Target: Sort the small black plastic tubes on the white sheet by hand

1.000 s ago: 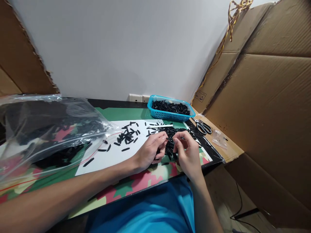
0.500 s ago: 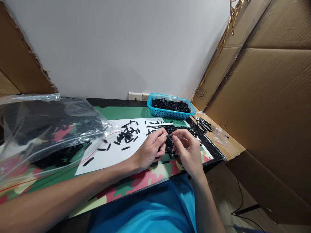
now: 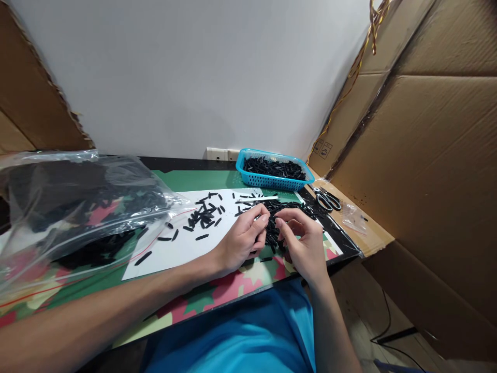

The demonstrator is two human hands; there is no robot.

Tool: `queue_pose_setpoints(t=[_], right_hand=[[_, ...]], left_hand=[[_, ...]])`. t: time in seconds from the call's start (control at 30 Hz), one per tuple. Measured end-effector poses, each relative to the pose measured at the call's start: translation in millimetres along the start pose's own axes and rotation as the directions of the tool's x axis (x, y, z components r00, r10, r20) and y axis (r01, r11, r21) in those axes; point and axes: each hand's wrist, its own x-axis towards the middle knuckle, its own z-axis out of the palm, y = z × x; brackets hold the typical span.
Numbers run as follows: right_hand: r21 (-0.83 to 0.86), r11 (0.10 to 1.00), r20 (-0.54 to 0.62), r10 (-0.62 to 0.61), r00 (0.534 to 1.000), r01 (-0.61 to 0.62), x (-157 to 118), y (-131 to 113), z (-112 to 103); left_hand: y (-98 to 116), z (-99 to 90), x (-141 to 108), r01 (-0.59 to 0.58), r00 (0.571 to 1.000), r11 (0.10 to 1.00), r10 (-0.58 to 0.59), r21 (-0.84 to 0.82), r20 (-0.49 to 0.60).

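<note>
My left hand is closed in a pinch above the table, its fingertips close to those of my right hand. My right hand pinches too, thumb against forefinger. Between the two sets of fingertips is a small dark piece, mostly hidden by the fingers. Under and behind the hands lies a heap of small black strips. Left of my left hand, loose black strips are scattered on a white sheet. A thin white strip lies just beyond the fingers.
A blue basket full of black strips stands at the back by the wall. Scissors and a small clear bag lie at the right. A large clear plastic bag with dark contents covers the left side. Cardboard walls the right.
Both hands hold nearly the same place, fingertips still together. The small dark piece between them shows less than before. The view has shifted very slightly.
</note>
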Motion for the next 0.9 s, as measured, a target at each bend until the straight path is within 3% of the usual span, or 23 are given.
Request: queue_pose_setpoints(t=[0.33,0.53,0.7,0.9], right_hand=[[-0.064,0.993,-0.028,-0.1,0.995,0.098,-2,-1,-1],[-0.2,0.961,0.047,-0.184,0.982,0.19,-2,1,-2],[-0.402,0.875,0.162,-0.221,0.962,0.269,-4,-1,-7],[-0.617,0.697,0.292,-0.227,0.929,0.364,-7,-15,-12]], left_hand=[[0,1.1,0,-0.012,0.999,0.999,0.01,0.045,0.035],[-2,-0.1,2,-0.023,0.999,0.995,0.025,0.1,-0.023],[-3,-0.9,2,-0.059,0.997,0.977,0.067,0.206,-0.034],[1,0.3,0,-0.142,0.986,0.914,0.163,0.379,-0.024]])
